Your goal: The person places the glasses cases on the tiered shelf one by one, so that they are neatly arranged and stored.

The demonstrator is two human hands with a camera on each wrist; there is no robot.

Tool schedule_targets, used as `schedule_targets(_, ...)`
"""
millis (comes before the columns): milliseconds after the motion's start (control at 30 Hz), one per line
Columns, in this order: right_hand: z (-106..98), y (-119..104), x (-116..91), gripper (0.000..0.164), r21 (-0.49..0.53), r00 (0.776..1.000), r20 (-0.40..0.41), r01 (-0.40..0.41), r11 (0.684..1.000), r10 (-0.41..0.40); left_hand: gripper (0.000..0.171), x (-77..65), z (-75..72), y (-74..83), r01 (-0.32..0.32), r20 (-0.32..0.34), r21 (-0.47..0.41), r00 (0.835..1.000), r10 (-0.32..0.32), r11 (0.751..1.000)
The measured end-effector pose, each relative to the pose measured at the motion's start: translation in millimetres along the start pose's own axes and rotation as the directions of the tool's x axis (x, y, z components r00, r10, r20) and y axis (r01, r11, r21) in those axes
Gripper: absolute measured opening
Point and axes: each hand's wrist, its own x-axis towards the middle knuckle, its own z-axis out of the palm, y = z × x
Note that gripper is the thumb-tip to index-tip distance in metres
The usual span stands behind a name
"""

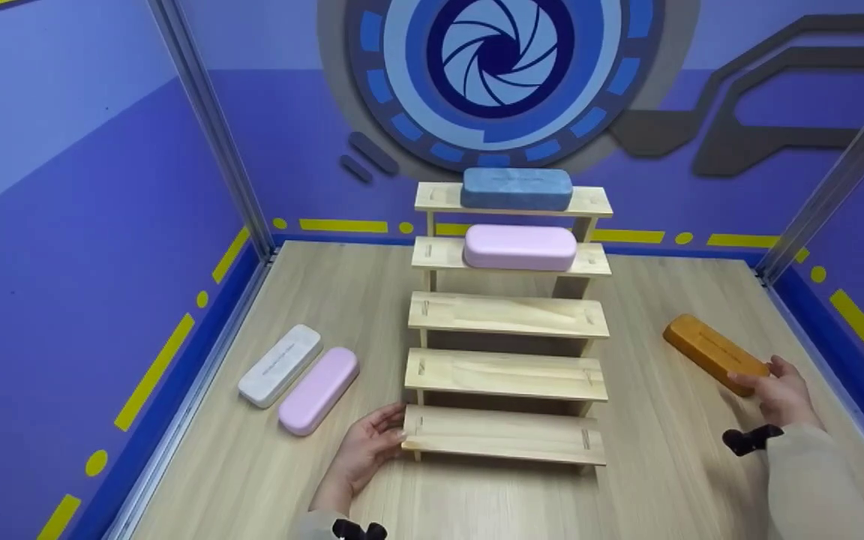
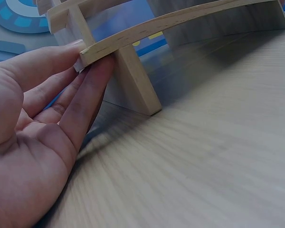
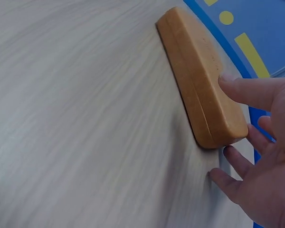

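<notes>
Blue and purple walls (image 1: 124,240) with yellow dashes surround a pale wood-grain table (image 1: 492,510). We see two bare hands, well apart. On the near side, the left hand (image 1: 363,451) pinches the front left corner of a wooden stepped stand (image 1: 507,373), thumb above the lowest shelf and fingers beneath. Off to the right, the right hand (image 1: 788,394) spreads its fingers around the near end of an orange case (image 1: 713,349), which lies slantwise on the table. Its thumb is over the top; how firmly it touches, we cannot tell.

Dark lettering runs along the orange case, and similar lines mark a white case (image 1: 280,366) and a blue case (image 1: 517,187), all too small for us to read.

The stand rises between the hands in five steps. The blue case sits on the top step and a pink case (image 1: 520,247) on the one below. Left of the stand, the white case lies just beside a second pink case (image 1: 319,391). Metal posts (image 1: 211,124) mark the back corners, and a round wall emblem (image 1: 498,56) is cut off at the upper edge.

Some left fingertips are hidden under the shelf. Both sleeves (image 1: 822,487) leave our view at the bottom, and the stand conceals part of the table behind it.
</notes>
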Motion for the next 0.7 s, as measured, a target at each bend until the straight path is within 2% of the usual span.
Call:
schedule_targets(267,18,10,2,0.124,-0.13,0.994,-0.107,0.001,0.991,-0.015,0.067,0.9,-0.5,-1.1,-0.001,0.004,-0.003,1.0,0.001,1.0)
schedule_targets(433,33,13,-2,0.111,-0.211,0.978,-0.2,0.007,0.978,-0.051,0.067,0.5,-1.5,-1.8,-0.003,0.012,-0.012,1.0,0.003,1.0)
schedule_targets(567,38,14,-4,0.105,-0.211,0.969,-0.24,0.01,0.977,-0.062,0.066,0.2,-1.6,-2.1,-0.015,0.022,-0.02,1.0,0.016,1.0)
schedule_targets(700,37,17,-4,0.103,-0.192,0.966,-0.245,0.032,0.981,-0.08,0.066,1.2,-0.7,-1.3,-0.011,0.02,-0.016,1.0,0.011,1.0)
